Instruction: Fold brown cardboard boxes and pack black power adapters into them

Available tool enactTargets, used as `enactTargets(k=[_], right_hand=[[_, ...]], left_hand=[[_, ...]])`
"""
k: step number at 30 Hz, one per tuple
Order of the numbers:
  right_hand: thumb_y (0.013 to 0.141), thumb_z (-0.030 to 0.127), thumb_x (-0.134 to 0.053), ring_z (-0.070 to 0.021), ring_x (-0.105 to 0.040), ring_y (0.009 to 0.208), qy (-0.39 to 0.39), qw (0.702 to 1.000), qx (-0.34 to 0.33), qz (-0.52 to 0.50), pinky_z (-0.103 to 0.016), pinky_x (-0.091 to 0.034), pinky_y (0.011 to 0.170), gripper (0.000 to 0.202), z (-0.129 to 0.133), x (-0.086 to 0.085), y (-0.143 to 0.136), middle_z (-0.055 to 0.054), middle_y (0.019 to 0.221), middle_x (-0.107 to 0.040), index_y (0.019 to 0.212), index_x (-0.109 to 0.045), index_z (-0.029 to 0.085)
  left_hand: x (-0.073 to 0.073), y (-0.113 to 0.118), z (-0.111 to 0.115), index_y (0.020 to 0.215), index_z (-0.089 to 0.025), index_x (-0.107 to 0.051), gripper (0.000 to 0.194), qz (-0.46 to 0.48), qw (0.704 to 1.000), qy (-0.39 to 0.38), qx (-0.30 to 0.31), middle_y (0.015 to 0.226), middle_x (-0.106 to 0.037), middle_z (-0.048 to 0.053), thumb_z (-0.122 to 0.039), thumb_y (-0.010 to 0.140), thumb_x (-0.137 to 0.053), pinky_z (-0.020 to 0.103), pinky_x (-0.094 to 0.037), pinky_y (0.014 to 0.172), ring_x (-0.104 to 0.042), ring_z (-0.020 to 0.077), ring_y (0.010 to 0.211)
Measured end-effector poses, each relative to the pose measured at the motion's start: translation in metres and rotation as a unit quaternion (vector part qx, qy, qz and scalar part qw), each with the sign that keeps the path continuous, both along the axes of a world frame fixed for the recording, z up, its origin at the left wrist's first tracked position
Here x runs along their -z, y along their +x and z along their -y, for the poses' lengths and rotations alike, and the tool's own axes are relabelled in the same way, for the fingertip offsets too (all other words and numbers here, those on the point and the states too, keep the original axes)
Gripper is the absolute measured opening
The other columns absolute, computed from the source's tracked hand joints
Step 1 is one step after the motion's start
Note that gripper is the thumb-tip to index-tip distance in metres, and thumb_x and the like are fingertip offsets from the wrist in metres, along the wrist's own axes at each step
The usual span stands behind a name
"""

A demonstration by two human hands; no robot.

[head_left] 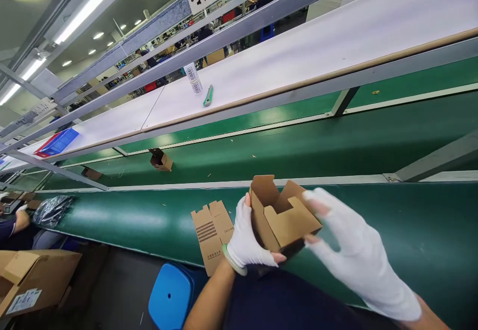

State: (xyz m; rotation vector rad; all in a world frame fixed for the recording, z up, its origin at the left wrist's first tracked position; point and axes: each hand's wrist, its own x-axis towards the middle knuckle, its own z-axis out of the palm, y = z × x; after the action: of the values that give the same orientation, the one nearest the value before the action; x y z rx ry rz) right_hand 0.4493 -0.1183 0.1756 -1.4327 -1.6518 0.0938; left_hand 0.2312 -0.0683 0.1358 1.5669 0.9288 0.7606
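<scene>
A small brown cardboard box (293, 223) is held tilted in front of me, its top flaps standing up and its inside showing. My left hand (248, 238), in a white glove with bare fingertips, is closed around the box's left side and lower edge. At the box's right side is my right hand (354, 250), gloved the same way and slightly blurred. Its thumb and fingers are apart, with the fingertips at the box's edge; whether they touch it I cannot tell. A flattened carton (212, 235) with printed marks lies on the green surface just left of my left hand.
On the white shelf (298, 46) lie a green box cutter (208, 95) and a label roll (193, 78). An open small box (161, 161) stands beyond the rail. A blue stool (170, 295) and large carton (37, 280) are below left. Another person's arm (18, 220) shows far left.
</scene>
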Motion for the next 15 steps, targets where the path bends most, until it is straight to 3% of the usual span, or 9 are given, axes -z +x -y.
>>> enactTargets(k=[2, 4, 7, 11, 13, 15], right_hand=[[0.089, 0.043, -0.062, -0.0346, -0.061, 0.121, 0.065, 0.984, -0.107, 0.128, -0.050, -0.050, 0.102, 0.054, -0.003, -0.014, -0.004, -0.012, 0.128, -0.068, 0.139, -0.053, 0.024], [0.090, 0.050, -0.058, -0.0309, -0.069, 0.098, 0.062, 0.969, -0.154, 0.183, -0.043, -0.055, 0.083, 0.055, -0.008, -0.021, -0.005, -0.012, 0.108, -0.074, 0.135, -0.055, 0.019], [0.093, 0.054, -0.053, -0.0230, -0.062, 0.062, 0.069, 0.969, -0.122, 0.203, -0.036, -0.046, 0.060, 0.054, -0.012, -0.022, -0.006, -0.006, 0.077, -0.071, 0.131, -0.057, 0.015], [0.089, 0.050, -0.068, -0.0182, -0.057, 0.051, 0.157, 0.966, -0.041, 0.200, -0.033, -0.038, 0.059, 0.048, -0.007, -0.025, -0.010, 0.002, 0.060, -0.064, 0.125, -0.060, 0.020], [0.090, 0.049, -0.069, -0.0149, -0.056, 0.047, 0.183, 0.965, -0.048, 0.180, -0.031, -0.036, 0.057, 0.041, -0.006, -0.031, -0.014, 0.006, 0.055, -0.062, 0.121, -0.061, 0.023], [0.095, 0.051, -0.062, -0.0125, -0.054, 0.045, 0.199, 0.961, -0.067, 0.178, -0.030, -0.035, 0.055, 0.035, -0.007, -0.040, -0.019, 0.007, 0.052, -0.061, 0.116, -0.060, 0.024]], left_hand=[[-0.002, 0.000, 0.003, 0.161, -0.023, -0.002, 0.150, -0.006, 0.998, 0.063, 0.025, 0.165, -0.008, 0.015, -0.060, 0.045, -0.090, 0.058, -0.007, 0.128, -0.009, 0.0462, 0.152], [-0.003, 0.000, 0.007, 0.161, -0.023, 0.001, 0.148, -0.016, 0.994, 0.100, 0.040, 0.165, -0.008, 0.015, -0.061, 0.050, -0.089, 0.057, -0.007, 0.128, -0.011, 0.0437, 0.153], [-0.004, -0.003, 0.014, 0.161, -0.024, 0.001, 0.145, -0.040, 0.996, 0.079, 0.020, 0.165, -0.012, 0.016, -0.058, 0.052, -0.090, 0.057, -0.008, 0.128, -0.013, 0.0426, 0.153], [-0.003, -0.006, 0.013, 0.161, -0.020, 0.005, 0.148, -0.036, 0.998, 0.054, -0.024, 0.167, -0.008, 0.018, -0.057, 0.053, -0.089, 0.058, -0.006, 0.127, -0.008, 0.0439, 0.154], [-0.003, -0.007, 0.011, 0.160, -0.020, 0.012, 0.151, -0.009, 0.998, 0.064, 0.006, 0.168, -0.006, 0.019, -0.059, 0.053, -0.089, 0.058, -0.010, 0.127, -0.013, 0.0435, 0.153], [-0.001, -0.004, 0.011, 0.159, -0.021, 0.015, 0.150, 0.021, 0.993, 0.074, 0.090, 0.166, -0.015, 0.019, -0.059, 0.057, -0.087, 0.057, -0.020, 0.125, -0.027, 0.0414, 0.150]])
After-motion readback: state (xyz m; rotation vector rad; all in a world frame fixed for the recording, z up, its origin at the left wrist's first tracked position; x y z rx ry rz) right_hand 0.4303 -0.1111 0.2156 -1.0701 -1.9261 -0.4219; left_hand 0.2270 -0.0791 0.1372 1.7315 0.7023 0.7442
